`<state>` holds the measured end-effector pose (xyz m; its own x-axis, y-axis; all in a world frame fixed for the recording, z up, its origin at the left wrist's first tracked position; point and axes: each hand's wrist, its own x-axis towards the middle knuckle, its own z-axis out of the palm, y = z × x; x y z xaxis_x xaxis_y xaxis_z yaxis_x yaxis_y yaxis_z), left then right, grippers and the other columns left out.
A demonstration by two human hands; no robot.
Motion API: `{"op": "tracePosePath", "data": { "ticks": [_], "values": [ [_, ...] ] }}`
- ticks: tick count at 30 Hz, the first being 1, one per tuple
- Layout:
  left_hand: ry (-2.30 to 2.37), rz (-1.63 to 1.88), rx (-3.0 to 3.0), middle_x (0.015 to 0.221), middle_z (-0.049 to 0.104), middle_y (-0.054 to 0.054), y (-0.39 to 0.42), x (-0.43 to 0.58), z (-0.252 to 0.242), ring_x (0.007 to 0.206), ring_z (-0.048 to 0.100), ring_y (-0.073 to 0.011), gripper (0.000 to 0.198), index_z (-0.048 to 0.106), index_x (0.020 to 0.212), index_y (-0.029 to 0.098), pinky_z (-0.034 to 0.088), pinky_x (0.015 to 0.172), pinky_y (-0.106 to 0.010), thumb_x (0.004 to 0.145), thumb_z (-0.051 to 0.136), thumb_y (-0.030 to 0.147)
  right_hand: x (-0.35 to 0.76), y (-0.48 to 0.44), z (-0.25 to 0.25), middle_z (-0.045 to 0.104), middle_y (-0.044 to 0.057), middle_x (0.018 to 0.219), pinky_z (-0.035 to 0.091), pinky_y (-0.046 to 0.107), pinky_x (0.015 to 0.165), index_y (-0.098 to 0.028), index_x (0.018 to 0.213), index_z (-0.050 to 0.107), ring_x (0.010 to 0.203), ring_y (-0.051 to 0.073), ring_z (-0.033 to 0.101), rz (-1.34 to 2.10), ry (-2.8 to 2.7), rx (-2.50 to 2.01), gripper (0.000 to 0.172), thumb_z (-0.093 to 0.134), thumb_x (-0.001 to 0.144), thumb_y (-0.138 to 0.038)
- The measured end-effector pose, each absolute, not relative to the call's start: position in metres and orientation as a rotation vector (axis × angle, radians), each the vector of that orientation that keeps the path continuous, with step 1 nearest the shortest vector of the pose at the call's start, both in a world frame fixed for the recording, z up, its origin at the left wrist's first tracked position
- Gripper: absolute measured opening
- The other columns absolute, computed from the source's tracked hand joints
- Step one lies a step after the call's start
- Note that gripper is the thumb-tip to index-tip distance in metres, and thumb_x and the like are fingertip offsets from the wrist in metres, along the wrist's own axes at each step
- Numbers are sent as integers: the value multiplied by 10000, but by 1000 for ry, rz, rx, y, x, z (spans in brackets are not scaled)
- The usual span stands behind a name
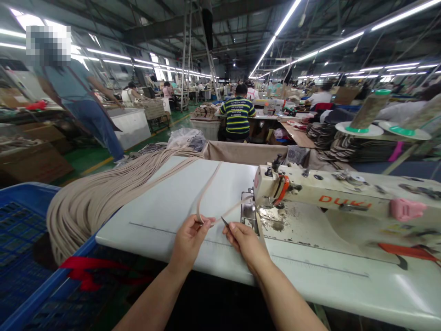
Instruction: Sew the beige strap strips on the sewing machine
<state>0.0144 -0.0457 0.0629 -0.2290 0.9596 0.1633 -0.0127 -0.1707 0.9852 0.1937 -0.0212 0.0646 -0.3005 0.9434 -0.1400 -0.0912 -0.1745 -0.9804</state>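
Fluorescent strips run down the ceiling of a big factory hall, and I look down on a white sewing bench (pixel 179 202) whose near edge crosses my view. At its left edge a blue crate (pixel 20 230) sits below, and a thick bundle of beige straps (pixel 103 193) drapes over the bench's left corner toward it. One beige strap (pixel 206 188) loops from the bundle across the bench to the near edge. My left hand (pixel 189 236) pinches this strap there, thumb and fingers closed on it. Just beside it, my right hand (pixel 243 236) has its fingers closed on a small dark tool (pixel 225 224), whose tip touches the strap; I cannot tell what kind of tool it is. A thin run of strap leads on to the needle area of the cream sewing machine (pixel 344 193), which fills the bench's right side. Beyond the far edge, a person in a striped shirt (pixel 237 115) sits facing away.
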Motion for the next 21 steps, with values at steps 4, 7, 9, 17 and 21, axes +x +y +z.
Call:
{"op": "tracePosePath", "data": {
  "ticks": [4,7,9,17,21],
  "values": [
    [1280,1514,1174,1020,806,-89,-48,10,61,1002,766,-258,309,670,924,232,610,955,-396,848,777,512,200,-24,64,427,-60,608,243,268,511,-213,844,611,529,124,352,1443,-1372,-1145,521,533,891,-727],
    [1296,1471,1171,1004,800,-89,-48,3,61,1024,757,-257,335,667,917,229,599,957,-385,846,767,541,213,-31,64,472,-46,644,342,286,590,-237,781,534,603,154,457,1058,-1634,-1286,379,562,923,-588],
    [1286,1438,1138,1022,791,-87,-47,-6,59,1055,746,-253,359,666,929,225,588,961,-372,847,753,563,224,-39,64,526,-21,692,381,302,642,-237,760,527,669,177,522,692,-1807,-1431,285,595,936,-451],
    [1666,1109,1464,735,653,-12,-29,-75,46,635,591,-189,528,713,1092,192,492,623,-318,832,603,639,264,-70,49,709,81,1034,496,318,664,-243,1502,536,844,242,705,-165,-2111,-1917,632,564,889,-91],
    [2016,1034,1656,937,748,-70,-14,-138,47,823,679,-250,487,760,1086,205,547,807,-373,858,480,532,272,-73,44,776,74,899,534,328,634,-215,1515,535,769,252,748,-142,-2198,-1964,526,483,992,-175]
  ]
}}
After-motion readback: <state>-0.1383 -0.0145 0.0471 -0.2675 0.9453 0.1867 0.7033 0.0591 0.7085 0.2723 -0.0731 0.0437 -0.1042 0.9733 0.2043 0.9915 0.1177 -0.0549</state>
